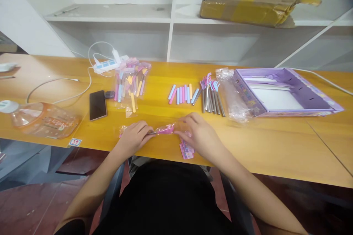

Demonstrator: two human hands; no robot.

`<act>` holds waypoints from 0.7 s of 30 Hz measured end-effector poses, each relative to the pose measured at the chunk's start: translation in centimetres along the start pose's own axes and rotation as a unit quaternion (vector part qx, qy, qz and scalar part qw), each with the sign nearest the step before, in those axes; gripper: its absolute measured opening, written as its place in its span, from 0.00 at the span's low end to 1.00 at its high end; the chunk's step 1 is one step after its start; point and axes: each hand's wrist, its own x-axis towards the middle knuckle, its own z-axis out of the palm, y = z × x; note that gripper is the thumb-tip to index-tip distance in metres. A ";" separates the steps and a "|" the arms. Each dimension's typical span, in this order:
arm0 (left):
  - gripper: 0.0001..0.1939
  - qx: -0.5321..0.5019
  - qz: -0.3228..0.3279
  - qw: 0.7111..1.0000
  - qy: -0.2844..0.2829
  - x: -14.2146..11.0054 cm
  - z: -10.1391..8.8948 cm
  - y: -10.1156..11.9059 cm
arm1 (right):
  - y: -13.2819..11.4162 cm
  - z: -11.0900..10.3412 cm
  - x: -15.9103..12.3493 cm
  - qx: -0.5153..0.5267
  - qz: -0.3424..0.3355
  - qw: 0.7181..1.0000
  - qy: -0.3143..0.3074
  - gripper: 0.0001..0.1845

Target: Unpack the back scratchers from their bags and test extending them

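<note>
A pink back scratcher (pixel 166 129) with a thin metal shaft lies across the space between my hands, in a clear plastic bag. My left hand (pixel 135 136) is closed around its shaft and handle end, hiding most of the handle. At the head end, my right hand (pixel 194 132) pinches the edge of the clear bag (pixel 175 126). Small pink printed cards (pixel 186 151) lie under and beside my right hand. Farther back are loose pastel handles (pixel 182 94) in a row, and a bunch of metal shafts (pixel 211 100) with pink and blue hand-shaped heads.
Bagged back scratchers (pixel 132 80) are piled at back left, near a power strip (pixel 107 65) and phone (pixel 97 105). An orange-labelled bottle (pixel 44 119) lies at far left. Clear bags (pixel 234 99) sit beside a purple box (pixel 249 97) on the right. A taped parcel (pixel 248 5) occupies the shelf.
</note>
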 end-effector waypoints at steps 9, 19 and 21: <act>0.10 -0.066 -0.103 0.986 0.116 1.5 0.6 1.3 | -0.6 -1.8 4.5 0.347 0.008 0.938 0.014 0.18; 0.13 -0.137 -0.194 0.971 0.034 1.2 2.0 0.1 | -5.9 -8.0 7.9 0.202 -0.200 0.930 0.233 0.14; 0.18 -0.160 -0.197 0.967 0.000 1.5 2.1 0.4 | -6.6 -8.3 8.4 0.216 -0.186 0.929 0.234 0.14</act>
